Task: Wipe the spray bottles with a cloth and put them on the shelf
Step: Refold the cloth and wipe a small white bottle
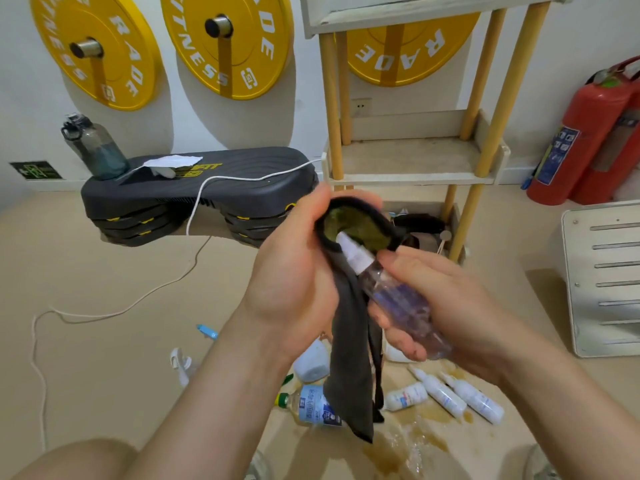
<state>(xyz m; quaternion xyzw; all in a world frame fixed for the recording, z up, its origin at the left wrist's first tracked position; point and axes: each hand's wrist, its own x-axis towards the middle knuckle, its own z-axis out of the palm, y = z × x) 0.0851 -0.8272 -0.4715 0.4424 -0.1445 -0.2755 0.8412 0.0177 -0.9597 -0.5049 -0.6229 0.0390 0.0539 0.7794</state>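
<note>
My left hand (294,271) grips the grey cloth (349,341) over the nozzle of the clear spray bottle (391,296), which my right hand (450,306) clasps in front of the shelf (415,161) (middle tier bare). The other bottles (446,398) lie before it, seemingly unwiped.

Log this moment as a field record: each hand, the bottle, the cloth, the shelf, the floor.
left hand: grips the dark cloth, bunched round the nozzle
right hand: holds the clear spray bottle, tilted, nozzle into the cloth
shelf: behind the hands; the held bottle is not yet on it
floor: several white bottles lying on their sides beside a brownish wet spill
stage: wiping
</note>
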